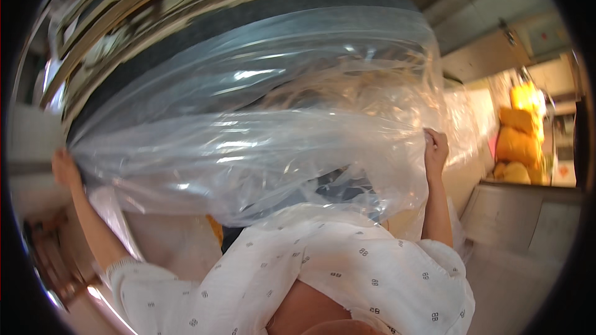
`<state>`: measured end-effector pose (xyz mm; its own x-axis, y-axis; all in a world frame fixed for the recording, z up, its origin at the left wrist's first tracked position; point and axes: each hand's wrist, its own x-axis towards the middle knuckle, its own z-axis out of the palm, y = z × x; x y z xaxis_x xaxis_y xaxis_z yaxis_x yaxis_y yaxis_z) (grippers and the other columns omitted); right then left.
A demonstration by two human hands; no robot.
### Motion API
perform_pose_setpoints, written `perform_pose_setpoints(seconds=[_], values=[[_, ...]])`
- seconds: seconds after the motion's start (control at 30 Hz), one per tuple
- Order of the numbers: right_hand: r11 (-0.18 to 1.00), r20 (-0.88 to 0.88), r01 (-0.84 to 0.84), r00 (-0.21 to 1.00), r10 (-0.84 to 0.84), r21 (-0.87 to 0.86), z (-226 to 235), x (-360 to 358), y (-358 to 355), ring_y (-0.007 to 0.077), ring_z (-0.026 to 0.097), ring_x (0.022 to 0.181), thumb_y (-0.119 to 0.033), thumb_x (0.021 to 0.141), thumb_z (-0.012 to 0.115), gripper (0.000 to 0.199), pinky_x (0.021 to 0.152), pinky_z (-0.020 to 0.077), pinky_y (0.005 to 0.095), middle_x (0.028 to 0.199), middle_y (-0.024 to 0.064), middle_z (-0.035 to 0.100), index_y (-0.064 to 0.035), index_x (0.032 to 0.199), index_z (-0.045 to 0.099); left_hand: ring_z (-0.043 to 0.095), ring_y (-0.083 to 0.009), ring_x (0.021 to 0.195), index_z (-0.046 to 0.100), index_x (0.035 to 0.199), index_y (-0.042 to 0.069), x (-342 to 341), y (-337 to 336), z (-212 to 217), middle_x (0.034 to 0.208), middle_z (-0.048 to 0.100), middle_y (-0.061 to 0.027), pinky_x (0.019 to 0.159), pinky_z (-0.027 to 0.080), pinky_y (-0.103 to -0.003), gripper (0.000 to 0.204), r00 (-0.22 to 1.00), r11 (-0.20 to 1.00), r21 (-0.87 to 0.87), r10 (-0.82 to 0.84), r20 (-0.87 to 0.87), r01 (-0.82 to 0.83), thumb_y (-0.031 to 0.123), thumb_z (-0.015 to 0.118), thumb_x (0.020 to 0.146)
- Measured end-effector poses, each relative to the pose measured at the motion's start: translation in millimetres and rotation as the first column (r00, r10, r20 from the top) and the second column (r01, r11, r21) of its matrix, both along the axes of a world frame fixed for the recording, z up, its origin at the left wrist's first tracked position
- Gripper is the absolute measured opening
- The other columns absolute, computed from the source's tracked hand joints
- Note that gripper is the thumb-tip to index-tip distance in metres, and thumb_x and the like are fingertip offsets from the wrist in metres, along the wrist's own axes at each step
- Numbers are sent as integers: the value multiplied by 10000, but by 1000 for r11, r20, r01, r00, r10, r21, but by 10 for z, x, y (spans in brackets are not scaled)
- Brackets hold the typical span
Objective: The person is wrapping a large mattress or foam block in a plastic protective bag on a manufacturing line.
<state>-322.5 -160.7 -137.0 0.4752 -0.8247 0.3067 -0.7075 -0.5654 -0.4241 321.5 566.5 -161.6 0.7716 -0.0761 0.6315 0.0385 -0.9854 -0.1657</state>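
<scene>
A wide sheet of clear plastic film (248,130) stretches between my two hands, full of long folds and bright glints. My left hand (63,167), out at the far left, is closed round a gathered end of it. On the other side my right hand (436,144) pinches the film's right part, its arm bent up from the elbow. Beneath the film lies a dark grey padded surface (186,49), seen through it and bare along its far edge. The film's near edge hangs close to my chest.
Wooden rails (118,15) run beyond the dark surface at the upper left. More crumpled clear film (465,124) lies to the right. Orange-yellow bundles (520,146) are stacked at the far right under a bright light, near a pale cabinet (509,217). Brown wooden furniture (56,254) stands at lower left.
</scene>
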Motion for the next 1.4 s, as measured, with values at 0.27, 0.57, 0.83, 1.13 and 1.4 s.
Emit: perform_pose_setpoints(seconds=[0.27,0.57,0.83,1.13,1.4], values=[[705,835,-597,551,12,383,1262,1139,-828,36,393,579,-160,839,495,250,509,329,177,670,-58,435,-37,1041,577,570,-313,879,597,962,115,-261,-129,219,955,601,-110,700,434,-441,295,984,987,-88,123,-125,-135,355,472,843],[941,84,-317,947,309,120,503,2222,-1775,89,524,660,-292,792,602,261,639,411,235,684,-2,594,-41,849,643,560,-329,863,588,936,53,-67,260,65,936,604,-142,723,410,-435,331,984,974,-216,30,-175,-68,349,459,862],[484,423,-522,853,306,702,846,2206,-1817,33,350,573,-313,841,578,195,525,291,180,684,-82,467,-119,817,574,547,-328,894,590,967,51,-101,266,171,959,598,-149,750,403,-420,356,974,979,-172,71,-215,-109,368,466,864],[658,200,-607,784,587,446,771,2352,-1941,60,436,592,-251,780,628,167,551,359,206,674,-53,529,-86,803,611,577,-290,825,602,950,9,-27,534,66,908,615,-174,723,431,-373,377,982,973,-222,23,-190,-66,360,516,846],[855,141,-516,851,505,55,363,2306,-1699,98,541,681,-230,770,629,197,639,434,243,716,20,596,-42,827,627,541,-161,889,568,1072,23,-632,849,837,1011,593,-57,777,431,-287,359,942,395,-919,-311,-128,5,324,525,881]])
